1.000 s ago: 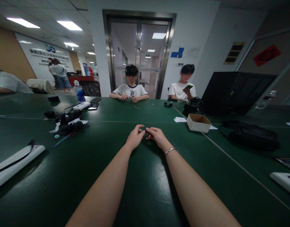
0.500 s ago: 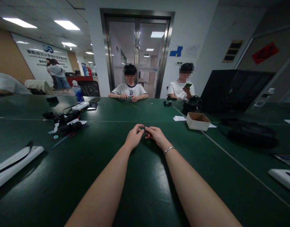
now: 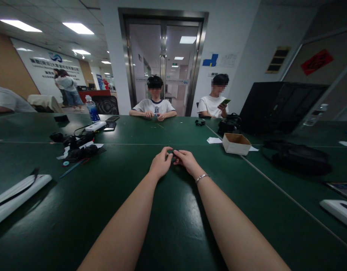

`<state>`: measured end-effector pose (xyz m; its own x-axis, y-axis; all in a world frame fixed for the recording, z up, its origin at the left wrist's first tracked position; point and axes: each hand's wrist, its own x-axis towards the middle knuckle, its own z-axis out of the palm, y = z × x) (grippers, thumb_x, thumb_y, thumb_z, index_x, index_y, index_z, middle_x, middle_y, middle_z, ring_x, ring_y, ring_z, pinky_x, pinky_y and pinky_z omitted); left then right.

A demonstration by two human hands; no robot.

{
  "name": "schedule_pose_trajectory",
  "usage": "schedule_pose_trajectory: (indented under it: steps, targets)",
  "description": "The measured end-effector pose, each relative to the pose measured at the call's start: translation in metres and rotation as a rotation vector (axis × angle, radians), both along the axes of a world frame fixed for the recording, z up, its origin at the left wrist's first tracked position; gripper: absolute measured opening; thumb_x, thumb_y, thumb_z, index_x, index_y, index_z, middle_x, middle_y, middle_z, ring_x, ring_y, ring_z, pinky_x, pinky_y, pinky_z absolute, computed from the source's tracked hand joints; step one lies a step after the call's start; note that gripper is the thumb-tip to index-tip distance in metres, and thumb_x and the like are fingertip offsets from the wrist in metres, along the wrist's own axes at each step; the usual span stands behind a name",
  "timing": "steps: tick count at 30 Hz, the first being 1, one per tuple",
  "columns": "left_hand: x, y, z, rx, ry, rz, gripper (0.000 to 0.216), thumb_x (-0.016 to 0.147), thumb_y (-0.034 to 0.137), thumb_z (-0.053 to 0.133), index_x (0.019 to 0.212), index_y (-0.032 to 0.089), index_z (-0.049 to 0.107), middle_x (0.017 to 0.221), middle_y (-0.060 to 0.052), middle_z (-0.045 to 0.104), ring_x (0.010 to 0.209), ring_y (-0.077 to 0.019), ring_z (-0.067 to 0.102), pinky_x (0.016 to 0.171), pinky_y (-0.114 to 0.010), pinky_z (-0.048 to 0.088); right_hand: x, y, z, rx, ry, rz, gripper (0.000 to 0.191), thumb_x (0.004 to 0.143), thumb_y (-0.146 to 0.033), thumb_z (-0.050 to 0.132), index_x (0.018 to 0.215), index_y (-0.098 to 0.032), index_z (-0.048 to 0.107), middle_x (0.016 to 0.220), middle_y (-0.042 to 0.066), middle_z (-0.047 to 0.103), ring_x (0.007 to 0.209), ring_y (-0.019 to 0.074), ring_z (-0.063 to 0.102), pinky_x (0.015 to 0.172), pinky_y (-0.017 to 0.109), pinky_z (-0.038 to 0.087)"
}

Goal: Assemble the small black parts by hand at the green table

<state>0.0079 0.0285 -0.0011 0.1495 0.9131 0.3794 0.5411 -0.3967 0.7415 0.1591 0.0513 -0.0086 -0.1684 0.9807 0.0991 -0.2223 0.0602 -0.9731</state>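
Note:
Both my hands meet over the middle of the green table point(image 3: 173, 210). The fingers of my left hand point(image 3: 161, 164) are bent and closed at the tips around something too small to name. My right hand point(image 3: 187, 159), with a silver bracelet point(image 3: 202, 177) at its wrist, pinches a small dark piece point(image 3: 175, 153) between thumb and fingers. The fingertips of the two hands almost touch around it. Much of this dark piece is hidden by my fingers.
An open cardboard box point(image 3: 236, 144) stands right of my hands, by white paper point(image 3: 214, 140). Black gear point(image 3: 80, 146) and a blue-labelled bottle point(image 3: 91, 109) are on the left. A black bag point(image 3: 297, 156) lies at right. Two people sit across the table.
My hands stay in nearly the same place, with a slight shift of the left thumb and fingers. The seated person at the right has turned the head slightly.

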Motion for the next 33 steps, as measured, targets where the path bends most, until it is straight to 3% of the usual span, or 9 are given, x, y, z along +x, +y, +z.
schedule_pose_trajectory:
  steps: [28,33]
  targets:
    - [-0.0010,0.0045,-0.0037,-0.095,-0.133,-0.062,0.029,0.094,0.037,0.036,0.106,0.023,0.058,0.059,0.003,0.055,0.056,-0.0124,0.054,0.056,-0.023,0.038,-0.0010,-0.0022,0.0026,0.009,-0.043,-0.005,0.043,0.057,-0.048,0.085,0.069,-0.012,0.064,0.064,0.000,0.057,0.049,0.0081,0.052,0.053,0.023,0.055]
    - [-0.0003,0.0079,-0.0082,-0.110,-0.172,-0.098,0.027,0.094,0.034,0.038,0.110,0.023,0.056,0.064,0.003,0.059,0.052,-0.0105,0.053,0.054,-0.022,0.039,-0.0009,-0.0035,0.0038,0.009,-0.035,-0.005,0.044,0.055,-0.048,0.086,0.067,-0.013,0.063,0.060,-0.001,0.057,0.049,0.0078,0.051,0.049,0.019,0.049]
